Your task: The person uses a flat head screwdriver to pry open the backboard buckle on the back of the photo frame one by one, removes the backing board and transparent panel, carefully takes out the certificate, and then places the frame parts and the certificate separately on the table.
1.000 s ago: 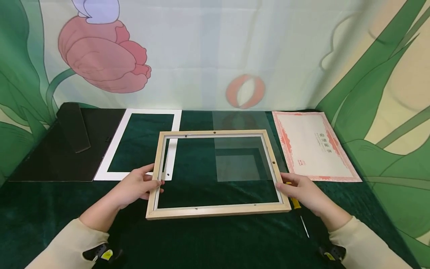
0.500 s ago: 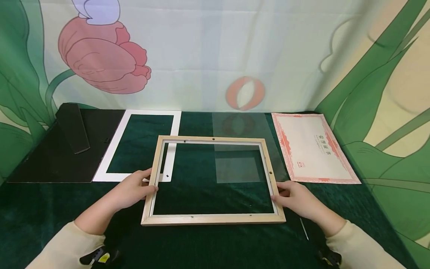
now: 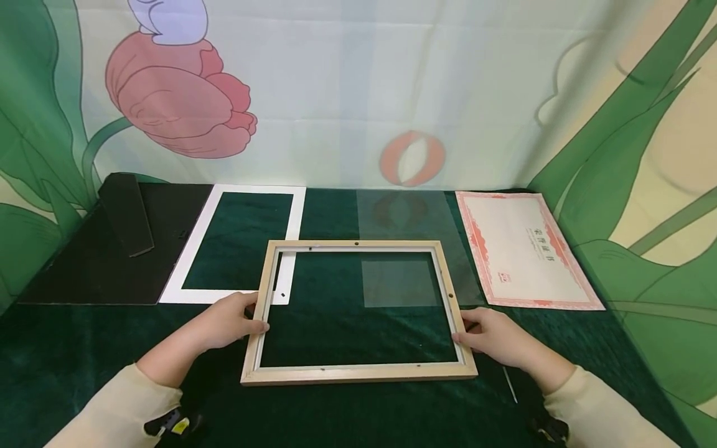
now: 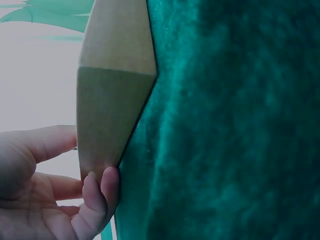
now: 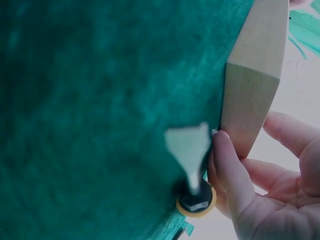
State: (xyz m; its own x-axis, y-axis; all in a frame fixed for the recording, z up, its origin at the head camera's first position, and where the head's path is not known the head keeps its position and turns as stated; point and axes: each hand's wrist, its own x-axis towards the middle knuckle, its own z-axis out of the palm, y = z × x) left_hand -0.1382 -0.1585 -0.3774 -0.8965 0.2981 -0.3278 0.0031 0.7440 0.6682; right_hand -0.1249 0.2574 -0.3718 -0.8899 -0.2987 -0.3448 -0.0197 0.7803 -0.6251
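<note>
A light wooden picture frame [image 3: 358, 373], with no pane in it, lies nearly flat at or just above the green cloth. My left hand [image 3: 226, 320] grips its left side, thumb on top; in the left wrist view, fingers [image 4: 95, 200] reach under the wooden edge [image 4: 110, 110]. The right side is held likewise by my right hand [image 3: 493, 336], whose fingers [image 5: 232, 170] curl beneath the edge [image 5: 252, 90] in the right wrist view. Next to that hand lies a flat-blade screwdriver [image 5: 196, 202]; in the head view only its metal shaft [image 3: 510, 386] shows.
Behind the frame, left to right, lie a black backing board [image 3: 73, 267] with a stand leg [image 3: 127, 214], a white mat [image 3: 190, 296], a clear sheet [image 3: 400, 283] and a red-bordered certificate [image 3: 515, 249]. A printed curtain [image 3: 313, 81] rises at the back.
Both hands have brought the picture frame down and towards me, and it lies flatter. The screwdriver's yellow handle, visible a second ago, is now hidden by my right hand in the head view.
</note>
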